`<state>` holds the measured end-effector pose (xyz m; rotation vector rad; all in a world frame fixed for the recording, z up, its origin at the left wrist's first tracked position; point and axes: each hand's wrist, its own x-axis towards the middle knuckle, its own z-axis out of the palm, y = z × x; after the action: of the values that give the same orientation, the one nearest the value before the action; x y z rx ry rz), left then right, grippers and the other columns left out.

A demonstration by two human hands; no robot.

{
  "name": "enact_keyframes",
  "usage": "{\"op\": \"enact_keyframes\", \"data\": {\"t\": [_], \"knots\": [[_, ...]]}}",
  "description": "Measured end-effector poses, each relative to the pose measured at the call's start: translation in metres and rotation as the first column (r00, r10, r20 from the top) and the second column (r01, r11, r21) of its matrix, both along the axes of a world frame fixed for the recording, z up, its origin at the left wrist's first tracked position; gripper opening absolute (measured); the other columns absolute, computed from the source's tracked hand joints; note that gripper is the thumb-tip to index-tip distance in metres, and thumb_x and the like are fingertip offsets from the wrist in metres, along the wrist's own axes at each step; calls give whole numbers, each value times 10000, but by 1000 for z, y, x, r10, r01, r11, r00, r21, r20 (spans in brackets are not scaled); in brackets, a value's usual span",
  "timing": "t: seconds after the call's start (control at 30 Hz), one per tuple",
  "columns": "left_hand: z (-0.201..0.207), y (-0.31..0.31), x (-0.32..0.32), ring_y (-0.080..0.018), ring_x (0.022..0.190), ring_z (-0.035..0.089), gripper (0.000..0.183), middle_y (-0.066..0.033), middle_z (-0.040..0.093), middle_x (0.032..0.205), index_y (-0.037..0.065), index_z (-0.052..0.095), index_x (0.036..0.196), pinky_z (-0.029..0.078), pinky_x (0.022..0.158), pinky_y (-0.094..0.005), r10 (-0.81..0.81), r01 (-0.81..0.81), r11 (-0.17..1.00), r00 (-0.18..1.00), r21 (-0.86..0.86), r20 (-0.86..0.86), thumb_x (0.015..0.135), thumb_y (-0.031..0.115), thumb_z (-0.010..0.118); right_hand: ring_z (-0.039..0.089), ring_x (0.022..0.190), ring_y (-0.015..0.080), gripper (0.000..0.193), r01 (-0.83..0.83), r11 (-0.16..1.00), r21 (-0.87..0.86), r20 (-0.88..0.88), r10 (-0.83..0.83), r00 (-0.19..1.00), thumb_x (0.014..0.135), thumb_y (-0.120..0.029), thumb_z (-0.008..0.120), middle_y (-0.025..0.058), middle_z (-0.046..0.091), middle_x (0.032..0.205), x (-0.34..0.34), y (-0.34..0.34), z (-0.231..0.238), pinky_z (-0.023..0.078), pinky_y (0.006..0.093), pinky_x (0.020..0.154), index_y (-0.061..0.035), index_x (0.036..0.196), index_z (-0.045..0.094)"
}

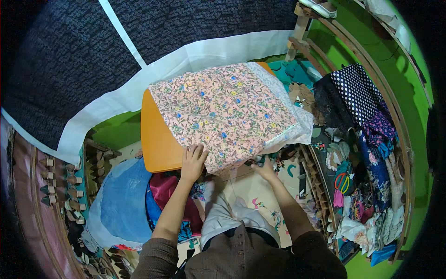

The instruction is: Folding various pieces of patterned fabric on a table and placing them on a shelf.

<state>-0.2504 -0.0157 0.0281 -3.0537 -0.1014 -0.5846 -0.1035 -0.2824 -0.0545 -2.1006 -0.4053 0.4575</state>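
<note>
**Head view: smoothing a floral cloth over a small orange table**

Head camera looks straight down on the pink floral fabric (223, 109), which lies spread over the orange table (158, 139), with a white sheer layer (297, 118) showing along its right and far edges. The left hand (193, 162) lies flat on the near edge of the fabric, fingers spread wide and pressing down, not pinching anything. The right hand (265, 168) is under the near right corner; its fingers are partly hidden by the cloth, so I can't tell whether they grip it.

My take on doing this well: keep the flat hand as the anchor and draw the corner out evenly, so the print and the white layer stay lined up and don't bunch.

Clutter is the real issue. A heap of fabric scraps (367, 186) with a polka-dot piece (355, 90) crowds the right side, a blue cloth (123, 200) and a magenta one (169, 190) sit just left of the knees, and a big dark patterned cloth with white border (69, 60) hangs close behind the table. Loose edges could easily snag on those.
</note>
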Motion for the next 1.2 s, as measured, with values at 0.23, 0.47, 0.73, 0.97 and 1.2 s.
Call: {"op": "enact_keyframes", "data": {"t": [0.23,0.47,0.73,0.97,1.2], "knots": [[-1,-5,-16,-267,1126,456,410,-78,520,1195,116,548,1148,331,966,-428,-141,110,986,948,-122,-284,739,90,534,565,991,254,446,-113,968,225,-75,133,988,777,-246,630,167,600,998,12,9,11,440,313,830,28,1116,532],[32,-5,25,-317,887,562,247,-134,589,949,82,609,973,456,744,-397,-31,-78,865,978,-496,-208,831,246,491,605,881,269,321,-73,988,136,147,53,988,811,-181,545,163,618,956,62,41,49,471,332,766,1,1076,554],[54,67,111,-329,860,561,251,-148,577,958,47,586,1015,454,749,-399,78,-95,904,995,-417,-58,832,181,478,574,971,275,425,-64,994,87,20,62,998,835,-258,494,168,601,1038,126,107,52,431,347,835,0,1173,491],[52,187,215,-350,868,555,252,-179,570,960,15,579,991,449,750,-417,170,-133,898,984,-419,52,833,179,473,487,1120,305,535,-32,984,178,-137,57,989,881,-342,474,224,479,1224,215,208,38,387,352,924,25,1262,396],[34,303,295,-353,885,544,337,-195,588,912,7,582,1035,432,783,-415,108,-75,914,992,-398,61,837,268,502,522,1058,309,769,152,898,413,-676,191,711,844,-461,529,243,415,1276,277,292,77,424,405,878,14,1359,213]]}}
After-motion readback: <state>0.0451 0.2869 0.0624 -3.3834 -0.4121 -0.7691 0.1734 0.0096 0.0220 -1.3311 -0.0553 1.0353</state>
